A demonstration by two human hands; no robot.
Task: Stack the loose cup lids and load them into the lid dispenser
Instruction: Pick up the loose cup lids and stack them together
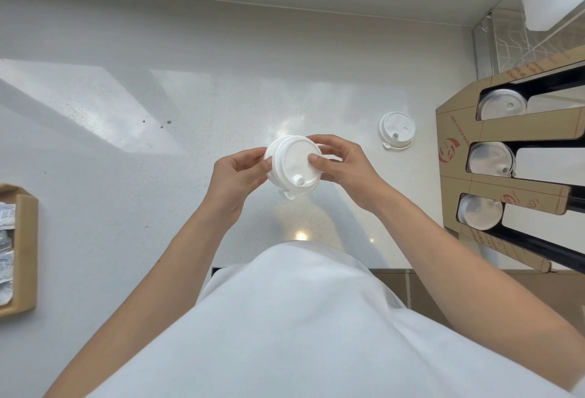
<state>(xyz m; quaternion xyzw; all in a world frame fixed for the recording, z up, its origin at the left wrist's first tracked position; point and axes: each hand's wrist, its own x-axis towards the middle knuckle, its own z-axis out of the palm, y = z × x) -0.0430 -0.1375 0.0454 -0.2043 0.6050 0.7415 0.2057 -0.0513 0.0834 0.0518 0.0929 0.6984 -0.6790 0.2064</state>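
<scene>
At the far left edge of the white counter sits a cardboard box holding what look like small packets, no part of the job. Moving toward the middle, the left hand closes its fingertips on the left rim of a short stack of lids, which is held above the counter and tilted so its flat top and sip spout face the camera. The right hand grips the opposite rim, thumb pressed flat on the top lid, other fingers curled behind. So the stack lies between the two hands, pinched from both sides. Just right of them one loose lid lies alone on the counter, well apart from either hand. At the right edge stands the cardboard lid dispenser, its three slots each showing lids already inside. Judging by this, stacking is nearly finished: one lid remains to gather, and the held stack is not yet loaded.
</scene>
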